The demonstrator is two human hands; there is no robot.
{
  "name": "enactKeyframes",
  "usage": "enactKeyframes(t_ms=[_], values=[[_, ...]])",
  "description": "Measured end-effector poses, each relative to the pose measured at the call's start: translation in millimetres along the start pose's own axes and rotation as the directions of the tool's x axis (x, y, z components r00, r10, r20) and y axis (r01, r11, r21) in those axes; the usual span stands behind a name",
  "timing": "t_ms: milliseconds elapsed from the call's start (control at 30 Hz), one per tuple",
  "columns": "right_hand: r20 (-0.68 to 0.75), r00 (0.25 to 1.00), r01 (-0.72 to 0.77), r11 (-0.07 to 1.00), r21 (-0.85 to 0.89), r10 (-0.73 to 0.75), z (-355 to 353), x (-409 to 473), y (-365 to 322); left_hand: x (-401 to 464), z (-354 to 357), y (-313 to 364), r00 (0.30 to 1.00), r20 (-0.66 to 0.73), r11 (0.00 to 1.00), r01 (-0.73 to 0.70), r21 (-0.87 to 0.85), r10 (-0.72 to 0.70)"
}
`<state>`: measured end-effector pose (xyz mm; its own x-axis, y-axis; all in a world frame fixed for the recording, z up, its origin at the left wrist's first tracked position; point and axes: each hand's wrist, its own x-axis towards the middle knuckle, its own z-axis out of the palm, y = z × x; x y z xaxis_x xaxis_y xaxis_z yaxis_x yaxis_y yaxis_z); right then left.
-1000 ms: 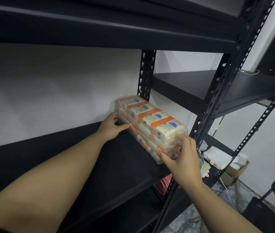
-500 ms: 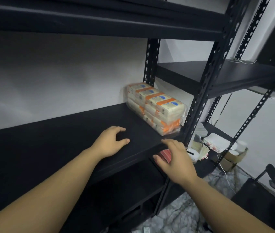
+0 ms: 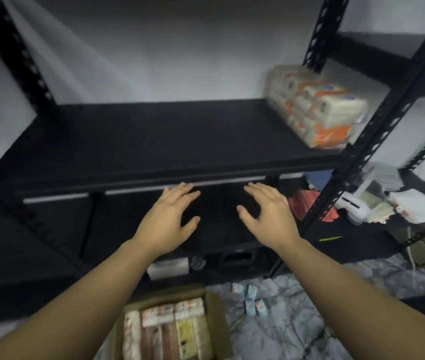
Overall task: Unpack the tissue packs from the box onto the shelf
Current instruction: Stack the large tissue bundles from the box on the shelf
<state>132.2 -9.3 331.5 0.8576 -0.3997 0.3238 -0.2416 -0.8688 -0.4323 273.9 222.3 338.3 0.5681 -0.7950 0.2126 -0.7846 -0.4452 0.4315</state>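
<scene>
Overhead, a black metal rack (image 3: pixel 377 141) fills most of the frame, its perforated uprights running up the left and right sides. Its wide black shelf (image 3: pixel 154 136) spans the middle of the picture, bare across the left and centre, with open room from the front edge back to the pale wall. At the shelf's right end, hard against the right upright, sits a wrapped bundle of tissue packs (image 3: pixel 318 105), white with orange bands, stacked in layers and blurred by motion.

Down at the bottom centre of the frame a cardboard box (image 3: pixel 216 323) stands on the marbled floor with its flaps open; more tissue packs (image 3: pixel 169 333) stand side by side on edge inside it, filling it nearly wall to wall. A few small loose packs (image 3: pixel 251 300) lie on the floor just right of the box.

Below the shelf's front edge, both hands are in the air, apart from each other. The left hand (image 3: pixel 169 219) is spread wide, fingers splayed, holding nothing. The right hand (image 3: pixel 268 216) is likewise spread and empty, near the right upright.
</scene>
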Motion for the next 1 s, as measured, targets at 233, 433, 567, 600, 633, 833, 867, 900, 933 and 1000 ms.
enactKeyframes(t_ms=[233, 433, 567, 600, 633, 833, 867, 900, 933, 1000], values=[[0.289, 0.957, -0.028, 0.992, 0.123, -0.009, 82.1, -83.5, 2.1, -119.1, 66.4, -31.0, 0.949, 0.115, 0.952, 0.301, -0.051, -0.294], [0.484, 0.871, -0.17, 0.976, 0.137, 0.084, 176.2, -150.9, 8.3, -194.1, 138.8, -88.3, 0.836, 0.193, 0.844, 0.533, -0.061, -0.514], [0.574, 0.808, -0.244, 0.962, 0.124, 0.131, 258.9, -186.7, 21.3, -247.0, 207.2, -146.6, 0.691, 0.201, 0.697, 0.716, -0.051, -0.695], [0.589, 0.798, -0.24, 0.964, 0.118, 0.127, 283.9, -192.5, 24.4, -260.0, 225.6, -162.4, 0.656, 0.206, 0.663, 0.747, -0.044, -0.726], [0.607, 0.784, -0.239, 0.965, 0.104, 0.129, 313.1, -199.1, 26.8, -274.9, 247.3, -180.7, 0.617, 0.22, 0.628, 0.778, -0.025, -0.755], [0.699, 0.71, -0.167, 0.985, 0.049, 0.086, 465.2, -219.3, 35.8, -330.0, 357.5, -260.2, 0.467, 0.226, 0.473, 0.881, -0.029, -0.855], [0.708, 0.703, -0.143, 0.988, 0.05, 0.065, 489.3, -220.8, 37.9, -336.4, 375.1, -268.9, 0.437, 0.231, 0.443, 0.896, -0.027, -0.87], [0.714, 0.698, -0.122, 0.991, 0.054, 0.047, 511.9, -221.5, 40.3, -342.4, 391.1, -276.6, 0.406, 0.241, 0.416, 0.909, -0.01, -0.882], [0.715, 0.698, -0.101, 0.993, 0.058, 0.029, 532.6, -221.0, 43.0, -348.5, 406.6, -284.5, 0.388, 0.237, 0.4, 0.916, 0.006, -0.891], [0.699, 0.715, -0.033, 0.998, 0.058, -0.017, 569.4, -219.5, 49.0, -353.9, 429.4, -297.8, 0.382, 0.207, 0.397, 0.917, 0.035, -0.901]])
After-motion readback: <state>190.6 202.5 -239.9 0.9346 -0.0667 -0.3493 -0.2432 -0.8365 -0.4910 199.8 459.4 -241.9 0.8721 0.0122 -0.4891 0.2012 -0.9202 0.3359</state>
